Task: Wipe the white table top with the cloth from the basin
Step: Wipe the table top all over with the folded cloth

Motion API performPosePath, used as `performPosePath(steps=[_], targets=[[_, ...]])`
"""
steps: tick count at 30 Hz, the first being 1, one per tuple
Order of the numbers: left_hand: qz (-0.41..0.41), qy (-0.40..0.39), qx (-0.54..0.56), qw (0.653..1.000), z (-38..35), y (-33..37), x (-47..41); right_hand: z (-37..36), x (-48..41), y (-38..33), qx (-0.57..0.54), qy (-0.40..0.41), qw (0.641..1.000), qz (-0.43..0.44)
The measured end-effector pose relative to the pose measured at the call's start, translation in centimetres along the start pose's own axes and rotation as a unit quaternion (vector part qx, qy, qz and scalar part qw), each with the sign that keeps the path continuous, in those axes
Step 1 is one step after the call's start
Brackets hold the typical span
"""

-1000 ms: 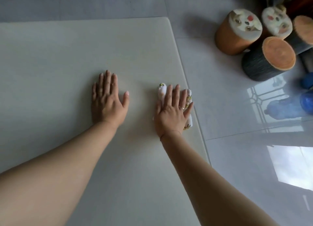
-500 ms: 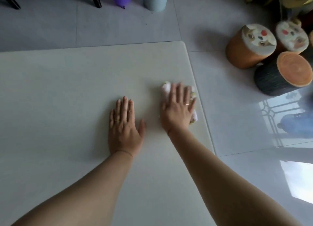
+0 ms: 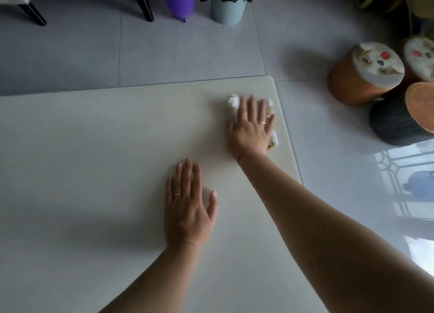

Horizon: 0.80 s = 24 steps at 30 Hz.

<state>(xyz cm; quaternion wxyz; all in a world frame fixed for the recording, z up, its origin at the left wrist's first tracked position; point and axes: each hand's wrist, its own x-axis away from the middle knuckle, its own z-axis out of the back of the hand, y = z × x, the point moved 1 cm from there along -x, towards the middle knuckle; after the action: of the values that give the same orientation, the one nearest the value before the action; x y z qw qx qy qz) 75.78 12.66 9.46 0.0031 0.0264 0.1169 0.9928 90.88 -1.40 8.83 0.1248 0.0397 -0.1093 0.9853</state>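
The white table top [image 3: 94,148] fills the lower left of the view. My right hand [image 3: 252,125] lies flat on a folded white cloth [image 3: 233,101] with small yellow prints, close to the table's far right corner. The cloth shows only past the fingertips and beside the little finger. My left hand [image 3: 187,202] rests palm down on the bare table, nearer to me and to the left of the right hand, fingers spread, holding nothing. The basin is not in view.
Round log-shaped stools [image 3: 366,73] stand on the tiled floor right of the table. A pale bin [image 3: 227,5] and a purple balloon [image 3: 179,0] sit beyond the far edge, near a dark-legged bench [image 3: 143,5].
My right hand has pushed the cloth away from me along the right edge toward the far corner. My left hand stays flat on the table. The view has tilted up, showing more floor.
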Motion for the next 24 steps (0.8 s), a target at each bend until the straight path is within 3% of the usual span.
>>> performPosePath(steps=[2, 4, 8, 14, 20, 24], targets=[[-0.001, 0.002, 0.003, 1.000, 0.0, 0.0, 0.0, 0.5, -0.2, 0.0, 0.002, -0.021, 0.994, 0.105], [-0.002, 0.010, 0.002, 1.000, 0.0, 0.1, -0.1, 1.3, -1.6, 1.5, 0.014, -0.023, 0.988, 0.150], [-0.008, 0.013, 0.002, 1.000, -0.2, 0.0, -0.1, 2.4, -6.3, 3.9, 0.013, -0.034, 0.997, 0.066], [-0.010, 0.018, 0.011, 1.000, -0.4, -0.1, -0.2, 2.1, -9.1, 1.6, 0.012, -0.015, 0.998, -0.061], [-0.006, 0.015, 0.005, 1.000, -0.5, 0.0, -0.1, 2.0, -2.4, 3.1, 0.010, -0.033, 0.994, 0.100], [-0.009, 0.011, 0.015, 1.000, -0.5, -0.1, -0.1, 1.8, 4.3, 5.8, 0.013, -0.040, 0.994, 0.102]])
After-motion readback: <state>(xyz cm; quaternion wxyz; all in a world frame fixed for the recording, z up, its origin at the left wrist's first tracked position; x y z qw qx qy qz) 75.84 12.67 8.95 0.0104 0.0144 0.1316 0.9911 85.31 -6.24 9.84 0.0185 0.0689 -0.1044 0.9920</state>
